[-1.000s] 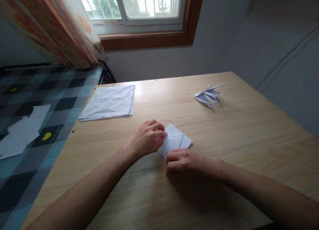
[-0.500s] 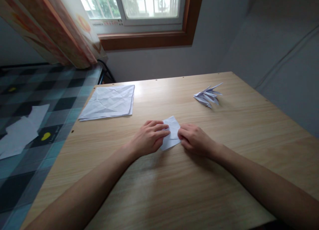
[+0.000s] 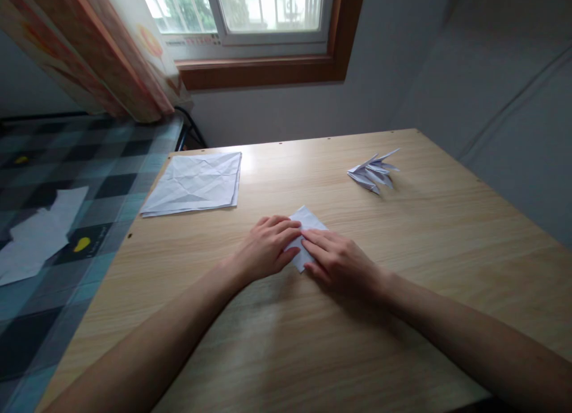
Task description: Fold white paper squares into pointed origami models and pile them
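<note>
A small folded white sheet of paper (image 3: 305, 217) lies on the wooden table, one corner pointing away from me and another toward me. My left hand (image 3: 268, 245) rests on its left side, fingers stretched out flat and thumb apart. From the right, my right hand (image 3: 337, 258) lies over the other side of the sheet, its fingers extended and pressing down, the thumb near the close corner. The fingertips of both hands almost meet at the middle. Part of the paper is hidden under the hands.
A stack of creased white paper (image 3: 196, 183) lies at the table's back left. Several folded pointed paper pieces (image 3: 372, 173) sit together at the back right. Left of the table (image 3: 250, 341), white paper scraps (image 3: 40, 240) lie on a checked cloth (image 3: 31, 323). A window is beyond.
My right hand has moved left onto the paper, its curled fingers now stretched out. The paper has turned a little and its right part is now covered. My left hand stays nearly in place.
</note>
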Motion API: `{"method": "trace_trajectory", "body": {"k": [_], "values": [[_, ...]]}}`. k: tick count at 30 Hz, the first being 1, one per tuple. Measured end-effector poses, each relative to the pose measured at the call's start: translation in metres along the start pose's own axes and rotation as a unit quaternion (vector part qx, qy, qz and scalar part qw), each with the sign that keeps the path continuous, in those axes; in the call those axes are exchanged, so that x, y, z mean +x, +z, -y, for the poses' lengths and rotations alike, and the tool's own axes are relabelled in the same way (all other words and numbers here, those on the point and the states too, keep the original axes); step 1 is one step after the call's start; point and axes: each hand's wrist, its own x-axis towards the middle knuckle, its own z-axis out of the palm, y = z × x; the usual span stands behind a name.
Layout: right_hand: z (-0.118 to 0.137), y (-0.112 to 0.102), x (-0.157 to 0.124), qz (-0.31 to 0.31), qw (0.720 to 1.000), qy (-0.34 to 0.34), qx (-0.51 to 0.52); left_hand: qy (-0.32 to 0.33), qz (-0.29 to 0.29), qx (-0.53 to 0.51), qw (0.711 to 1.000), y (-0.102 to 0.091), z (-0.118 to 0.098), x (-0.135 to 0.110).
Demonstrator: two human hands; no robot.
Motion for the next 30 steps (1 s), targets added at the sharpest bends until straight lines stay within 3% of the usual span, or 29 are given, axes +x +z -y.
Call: {"method": "trace_trajectory", "body": {"k": [7,15,23,30], "values": [[0.006,-0.009,0.002,0.055,0.997,0.033,-0.047,-0.024,0.009,-0.01,1.0,-0.004,-0.003,0.0],[0.013,-0.024,0.001,0.14,0.978,0.128,-0.088,-0.025,0.017,-0.018,0.999,-0.005,-0.002,0.0],[0.014,-0.029,-0.002,0.136,0.962,0.17,-0.164,-0.028,0.008,-0.02,0.999,-0.004,-0.001,0.0],[0.002,-0.027,-0.005,0.088,0.969,0.152,-0.175,-0.024,0.01,-0.016,1.0,-0.004,0.0,-0.001]]}}
